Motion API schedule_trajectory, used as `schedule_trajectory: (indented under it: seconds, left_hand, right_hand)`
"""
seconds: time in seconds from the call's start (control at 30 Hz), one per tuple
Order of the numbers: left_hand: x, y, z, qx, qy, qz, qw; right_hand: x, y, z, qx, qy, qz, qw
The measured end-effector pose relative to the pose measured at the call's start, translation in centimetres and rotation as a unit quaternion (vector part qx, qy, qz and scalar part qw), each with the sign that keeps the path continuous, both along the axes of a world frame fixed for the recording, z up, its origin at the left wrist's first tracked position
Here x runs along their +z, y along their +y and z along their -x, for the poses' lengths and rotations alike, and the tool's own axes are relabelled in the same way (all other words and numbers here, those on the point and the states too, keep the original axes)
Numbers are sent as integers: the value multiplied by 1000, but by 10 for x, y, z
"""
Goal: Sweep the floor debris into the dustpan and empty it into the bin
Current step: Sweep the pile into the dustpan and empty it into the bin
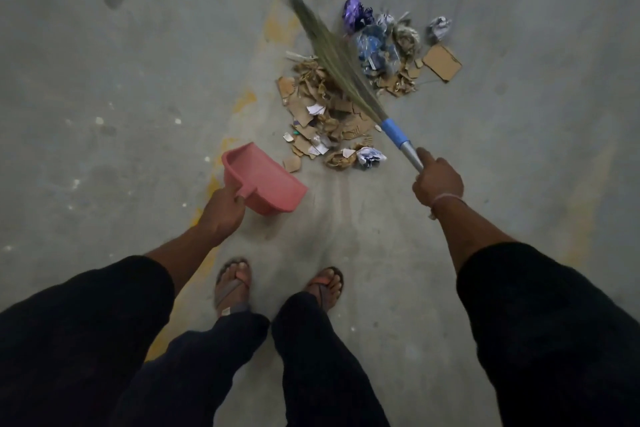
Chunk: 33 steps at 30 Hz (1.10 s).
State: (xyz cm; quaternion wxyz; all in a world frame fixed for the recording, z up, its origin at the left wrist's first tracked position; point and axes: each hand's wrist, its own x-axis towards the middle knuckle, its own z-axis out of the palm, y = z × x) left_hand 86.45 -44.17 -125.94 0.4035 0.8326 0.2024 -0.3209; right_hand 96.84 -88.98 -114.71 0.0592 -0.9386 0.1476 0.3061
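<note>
Over on the left, the person's left hand (224,208) is curling round the handle of the pink dustpan (263,180), a smooth, scoop-shaped plastic thing that is hanging just beside the near edge of the debris pile (332,114), its mouth tilted up and away from the litter. If it is not laid flat with its lip to the floor, I reckon the sweepings will be sliding under or past it. In the middle, torn cardboard scraps, crumpled paper, clear crinkly plastic and a purple wrapper are lying heaped on the dull, stained concrete floor (104,87), light stuff that a hard stroke could be scattering. Across the pile the broom (332,55) is slanting, its long soft grass bristles fanning to a wisp and its blue and metal handle running down to the right hand (437,180), which is wrapping tightly round it. No bin is showing anywhere.
</note>
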Motion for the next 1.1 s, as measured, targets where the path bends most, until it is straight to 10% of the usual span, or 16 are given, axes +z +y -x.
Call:
schedule_trajectory:
  seconds: [0.37,1.1]
  left_hand:
    - [39,-20,-2,-27,-55,-56,997]
    - [-33,-32,-70,118,-72,41,990]
  right_hand:
    - [-59,-28,3,-21,23,78,996]
    - [-101,-47,123,40,129,-89,987]
